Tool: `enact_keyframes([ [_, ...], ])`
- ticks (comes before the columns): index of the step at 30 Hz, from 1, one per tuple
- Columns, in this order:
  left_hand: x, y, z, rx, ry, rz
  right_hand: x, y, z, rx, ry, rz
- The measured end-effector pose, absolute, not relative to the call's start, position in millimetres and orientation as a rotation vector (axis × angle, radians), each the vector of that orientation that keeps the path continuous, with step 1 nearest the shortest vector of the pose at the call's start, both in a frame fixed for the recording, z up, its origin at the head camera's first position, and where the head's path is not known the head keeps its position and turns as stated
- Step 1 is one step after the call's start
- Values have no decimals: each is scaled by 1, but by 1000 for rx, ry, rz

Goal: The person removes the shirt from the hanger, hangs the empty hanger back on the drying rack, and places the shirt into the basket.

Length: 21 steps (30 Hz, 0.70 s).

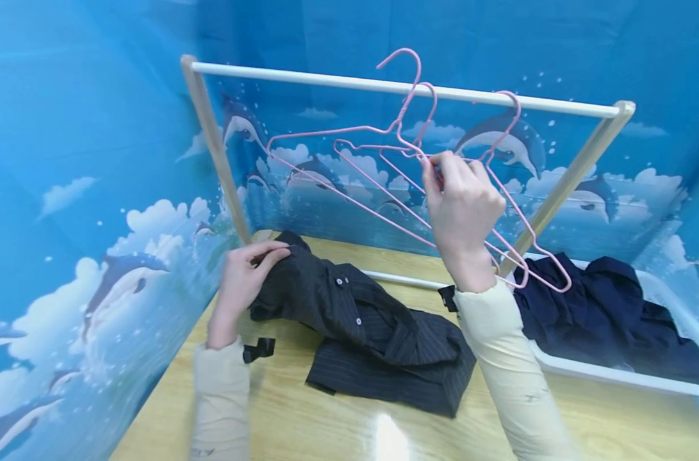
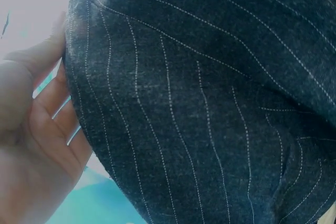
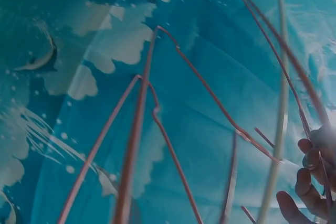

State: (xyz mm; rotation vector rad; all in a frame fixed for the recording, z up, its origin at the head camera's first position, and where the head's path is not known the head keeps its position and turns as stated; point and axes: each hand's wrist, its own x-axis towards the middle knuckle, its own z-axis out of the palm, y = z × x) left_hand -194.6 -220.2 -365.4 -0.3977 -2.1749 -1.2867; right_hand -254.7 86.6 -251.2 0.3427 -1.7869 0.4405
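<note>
Between the thumb and fingers of my left hand (image 1: pixel 242 275) is the upper left end of a dark pinstriped garment (image 1: pixel 337 307) with white buttons. Its lower part lies crumpled on the table, and thin pale stripes show up close on the cloth (image 2: pixel 173 108) in the left wrist view. My right hand (image 1: pixel 461 198) grips the shoulder of a pink hanger (image 1: pixel 332 131), whose hook stands in front of and above the white rail. In the right wrist view the fingers of my right hand (image 3: pixel 315 177) curl round the pink wire.
Two more pink hangers (image 1: pixel 513 105) hang by their hooks on the rack's white rail (image 1: pixel 326 78). A white basket (image 1: pixel 608 372) at the right holds dark navy clothing (image 1: pixel 603 314). Wooden posts (image 1: pixel 216 147) carry the rail, and a dolphin-print backdrop (image 1: pixel 124 160) surrounds the table.
</note>
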Motion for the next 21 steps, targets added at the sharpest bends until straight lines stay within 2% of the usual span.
enact_keyframes([
  [5,-195,-219,-366,-422,-2205,-1289,-273,74,-264,340,-1835,411],
  [11,-197,-217,-367,-434,-2219,-1284,-278,70,-276,389,-1860,380],
  [21,-198,-214,-367,-439,-2243,-1269,-282,66,-262,388,-1906,434],
])
